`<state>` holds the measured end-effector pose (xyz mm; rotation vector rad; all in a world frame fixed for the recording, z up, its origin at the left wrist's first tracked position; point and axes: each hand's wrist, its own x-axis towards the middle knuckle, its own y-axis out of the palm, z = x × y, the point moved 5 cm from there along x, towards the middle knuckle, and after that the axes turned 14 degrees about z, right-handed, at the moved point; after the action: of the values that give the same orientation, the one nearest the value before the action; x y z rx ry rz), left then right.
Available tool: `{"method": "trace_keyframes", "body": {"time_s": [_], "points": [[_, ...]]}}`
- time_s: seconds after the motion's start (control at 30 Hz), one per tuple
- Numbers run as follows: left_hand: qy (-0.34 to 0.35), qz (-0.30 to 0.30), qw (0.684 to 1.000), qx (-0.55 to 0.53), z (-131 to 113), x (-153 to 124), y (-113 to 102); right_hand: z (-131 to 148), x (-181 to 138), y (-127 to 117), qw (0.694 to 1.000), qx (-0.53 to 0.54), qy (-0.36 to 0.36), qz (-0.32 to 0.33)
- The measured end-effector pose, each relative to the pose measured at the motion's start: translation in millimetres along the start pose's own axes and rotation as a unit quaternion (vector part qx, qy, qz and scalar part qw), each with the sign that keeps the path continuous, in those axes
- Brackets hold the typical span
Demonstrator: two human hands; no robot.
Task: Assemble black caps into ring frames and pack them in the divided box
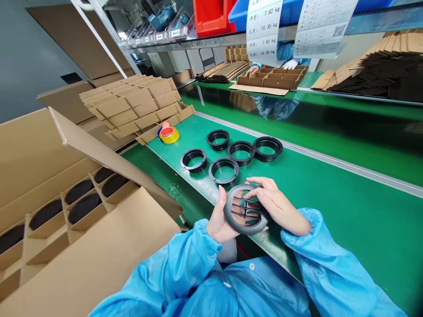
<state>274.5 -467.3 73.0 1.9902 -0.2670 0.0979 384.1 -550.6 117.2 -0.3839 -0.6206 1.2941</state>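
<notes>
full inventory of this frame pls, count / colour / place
round vent grille: 1, black, held in both hands over the belt edge
rings: 5, black, loose on the green belt
tape roll: 1, yellow with an orange-blue dispenser, far-left on belt
divider carton: 1, brown, left, dark discs in cells
flat cardboard stacks: several, brown, behind carton and far right
bins: red, blue, top shelf
co-worker's hand: 1, far table
left hand: on grille
right hand: on grille

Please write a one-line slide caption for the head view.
Both hands, left hand and right hand, hold a round black louvred vent above five black rings on the green conveyor belt.
</notes>
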Motion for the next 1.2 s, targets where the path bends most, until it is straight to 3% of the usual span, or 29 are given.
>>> {"method": "trace_keyframes", "body": {"time_s": [0.6,0.9,1.2], "points": [[-0.009,-0.066,0.997,-0.036,-4.9,-3.3,-4.0,-12.4,-2.2,-0.4,0.998,0.044,0.034,-0.028],[0.036,-0.043,0.998,0.018,-7.1,-7.9,-0.2,-4.2,-3.8,0.3,0.999,0.033,0.012,-0.011],[0.026,-0.039,0.999,0.001,-8.5,-7.8,-0.1,-3.1,-3.3,2.2,1.0,0.023,0.006,-0.006]]}}
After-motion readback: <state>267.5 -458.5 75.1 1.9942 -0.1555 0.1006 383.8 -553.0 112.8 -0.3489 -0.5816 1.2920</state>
